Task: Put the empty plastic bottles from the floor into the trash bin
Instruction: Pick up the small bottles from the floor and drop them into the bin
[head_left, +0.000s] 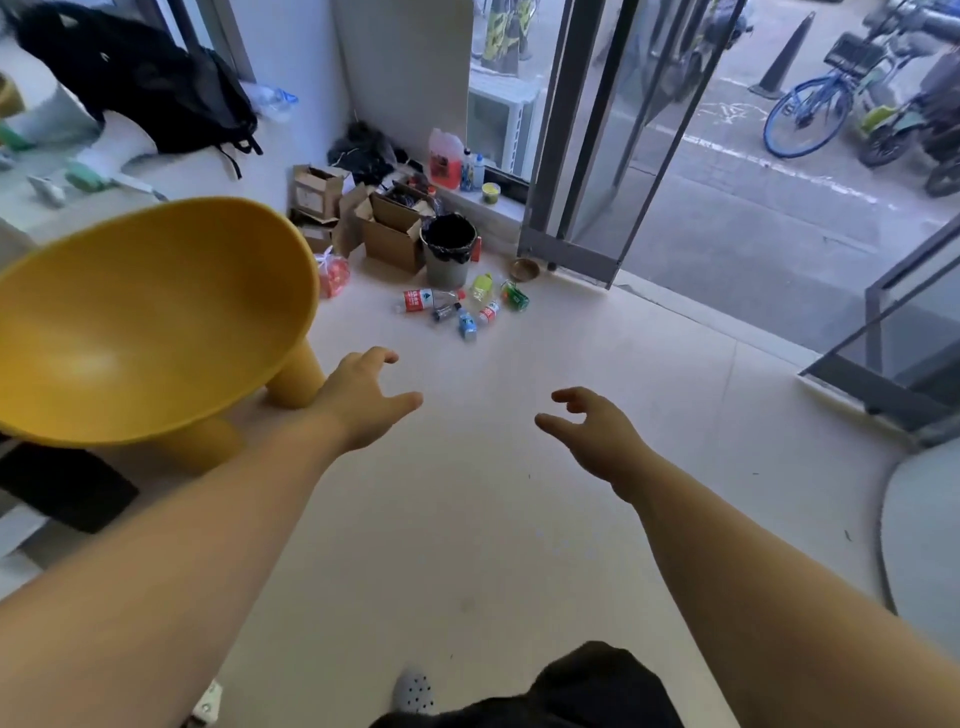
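My left hand: my left hand (363, 400) is stretched out in front of me over the bare floor (467, 519), fingers spread loosely and slightly curled, holding nothing.
My right hand: my right hand (592, 431) reaches forward beside it, well apart from the left, fingers half curled with thumb and forefinger parted, also empty.
Bottles: the plastic bottles (462, 306) lie in a loose cluster on the floor at the far side of the room, well beyond both my hands. I make out a red-labelled bottle (418, 300) on its side at the left of the group, a yellow-green bottle (482, 287) just in front of the bin, a green bottle (514, 296) at the right, a blue-labelled bottle (467, 325) nearest me, and a small red-and-white one (489, 313) beside it. Whether they are empty I cannot tell from here.
Trash bin: the grey trash bin (448, 254) stands upright just behind the bottles, lined with a black bag, near the foot of the glass door frame (571, 244).
Around the bin: open cardboard boxes (389, 228) sit just to its left against the wall.
Near me: a yellow bowl-shaped stool (156, 322) stands at my left, its leg close behind my left wrist.
Below: my shoe (413, 693) shows at the bottom edge.
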